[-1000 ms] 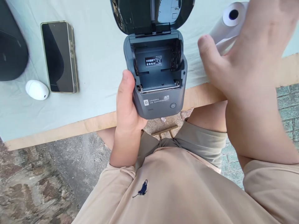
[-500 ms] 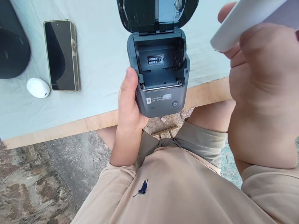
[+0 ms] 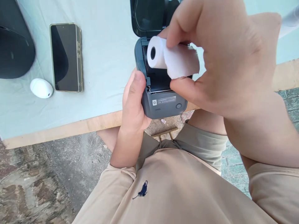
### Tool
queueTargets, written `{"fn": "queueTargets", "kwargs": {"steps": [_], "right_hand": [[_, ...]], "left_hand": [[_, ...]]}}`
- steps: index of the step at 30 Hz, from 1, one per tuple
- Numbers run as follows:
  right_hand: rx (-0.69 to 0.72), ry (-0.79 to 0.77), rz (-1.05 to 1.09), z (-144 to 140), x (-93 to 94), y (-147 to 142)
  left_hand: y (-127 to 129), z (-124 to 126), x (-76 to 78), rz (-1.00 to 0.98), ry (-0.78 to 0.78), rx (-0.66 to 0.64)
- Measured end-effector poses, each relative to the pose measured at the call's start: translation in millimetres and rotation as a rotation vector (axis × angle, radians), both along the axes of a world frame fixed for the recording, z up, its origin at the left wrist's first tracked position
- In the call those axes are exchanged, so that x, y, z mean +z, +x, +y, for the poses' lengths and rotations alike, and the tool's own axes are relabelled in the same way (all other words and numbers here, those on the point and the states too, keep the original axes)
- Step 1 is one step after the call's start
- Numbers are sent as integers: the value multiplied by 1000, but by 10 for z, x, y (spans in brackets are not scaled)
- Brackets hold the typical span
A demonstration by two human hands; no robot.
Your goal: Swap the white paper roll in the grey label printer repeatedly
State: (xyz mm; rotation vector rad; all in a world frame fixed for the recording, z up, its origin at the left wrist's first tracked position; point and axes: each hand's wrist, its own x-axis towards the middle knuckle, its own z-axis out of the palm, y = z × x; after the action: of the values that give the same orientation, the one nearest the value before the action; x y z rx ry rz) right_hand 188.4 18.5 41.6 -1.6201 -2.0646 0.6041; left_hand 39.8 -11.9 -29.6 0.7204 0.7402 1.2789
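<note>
While the left hand (image 3: 133, 102) grips the printer (image 3: 163, 102), the right hand (image 3: 224, 59) pinches the paper roll (image 3: 171, 59) just above it.

Bright, even daylight; sharp focus.

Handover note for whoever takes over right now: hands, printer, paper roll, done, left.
Left hand: grips the small grey label printer by its left side, at the table edge.
Right hand: pinches the white paper roll between thumb and fingers, just above the printer's open bay.
Done: dark hinged lid is up, roll is in hand.
Left: seat the roll in the bay, close the lid.
Nearby: dark phone, white oval case.
</note>
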Motion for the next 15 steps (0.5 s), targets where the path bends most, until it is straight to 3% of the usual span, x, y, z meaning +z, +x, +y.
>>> {"fn": "queueTargets", "kwargs": {"steps": [4, 8, 11, 15], "right_hand": [[14, 129, -2, -39, -21, 25], [9, 78, -120, -17, -11, -54], [111, 62, -179, 20, -19, -62], [157, 251, -254, 8, -114, 24]], "left_hand": [[10, -4, -35, -10, 25, 11], [-11, 1, -86, -29, 18, -3], [-20, 4, -78, -13, -6, 40], [29, -3, 21, -42, -43, 54]]}}
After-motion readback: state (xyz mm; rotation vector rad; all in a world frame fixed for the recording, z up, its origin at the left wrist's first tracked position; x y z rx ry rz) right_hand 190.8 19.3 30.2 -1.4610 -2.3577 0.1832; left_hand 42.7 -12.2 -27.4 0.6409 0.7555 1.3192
